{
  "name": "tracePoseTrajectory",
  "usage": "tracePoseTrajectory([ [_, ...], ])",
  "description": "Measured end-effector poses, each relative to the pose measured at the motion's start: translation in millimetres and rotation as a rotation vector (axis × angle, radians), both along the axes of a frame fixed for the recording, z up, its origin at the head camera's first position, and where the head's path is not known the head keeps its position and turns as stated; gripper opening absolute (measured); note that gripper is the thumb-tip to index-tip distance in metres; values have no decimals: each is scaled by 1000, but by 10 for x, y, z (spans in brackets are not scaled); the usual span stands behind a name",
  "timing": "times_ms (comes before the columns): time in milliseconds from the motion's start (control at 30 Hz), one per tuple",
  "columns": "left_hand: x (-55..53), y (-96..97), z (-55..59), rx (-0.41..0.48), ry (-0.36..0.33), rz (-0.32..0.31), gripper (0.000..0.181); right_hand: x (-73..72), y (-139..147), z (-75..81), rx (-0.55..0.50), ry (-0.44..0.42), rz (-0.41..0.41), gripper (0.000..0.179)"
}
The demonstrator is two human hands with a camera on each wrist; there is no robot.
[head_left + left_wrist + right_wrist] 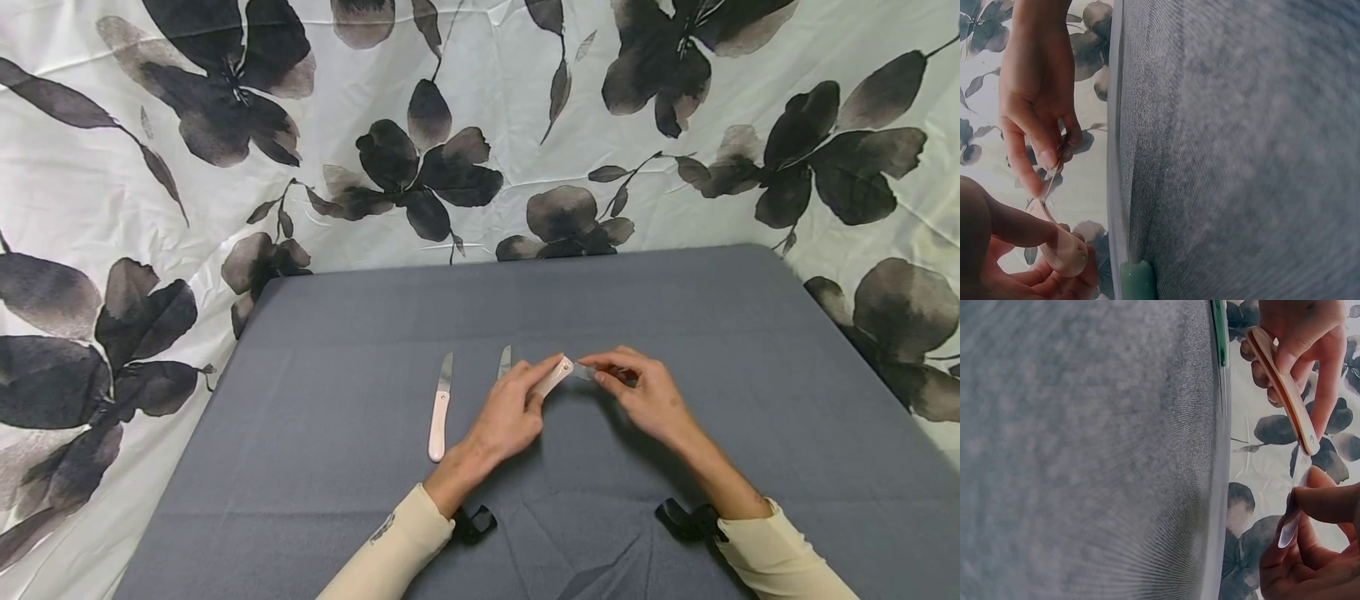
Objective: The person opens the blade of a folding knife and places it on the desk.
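A folding knife with a pale pink handle (553,377) is held above the table between both hands, its blade (1290,528) swung out from the handle. My left hand (510,412) grips the handle, thumb on one side and fingers on the other. The blade is pinched between thumb and fingers of my right hand (643,393). Left of the hands, another pink-handled knife (439,417) lies with its blade out. Partly behind my left hand shows the blade of a further knife (505,360). A green handle (1219,334) with a blade appears in the right wrist view.
A grey cloth covers the table (337,333), creased near the front. Behind and around it hangs a white sheet (517,100) with dark flowers. Black straps (474,525) sit at both wrists, by the cream sleeves (397,542).
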State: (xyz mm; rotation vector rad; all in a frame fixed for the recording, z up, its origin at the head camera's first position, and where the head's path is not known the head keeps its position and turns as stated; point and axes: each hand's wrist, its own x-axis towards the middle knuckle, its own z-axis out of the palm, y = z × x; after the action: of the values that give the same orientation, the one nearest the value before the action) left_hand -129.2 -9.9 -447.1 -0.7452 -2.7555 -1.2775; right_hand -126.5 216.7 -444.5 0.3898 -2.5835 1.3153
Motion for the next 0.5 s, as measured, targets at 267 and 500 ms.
tracePoseTrajectory([
  [267, -6, -24, 23, -53, 6, -19, 66, 3, 0, 14, -6, 12, 9, 23],
  [500, -21, -50, 41, -80, 12, -32, 65, -8, -1, 26, 27, 42, 6, 25],
])
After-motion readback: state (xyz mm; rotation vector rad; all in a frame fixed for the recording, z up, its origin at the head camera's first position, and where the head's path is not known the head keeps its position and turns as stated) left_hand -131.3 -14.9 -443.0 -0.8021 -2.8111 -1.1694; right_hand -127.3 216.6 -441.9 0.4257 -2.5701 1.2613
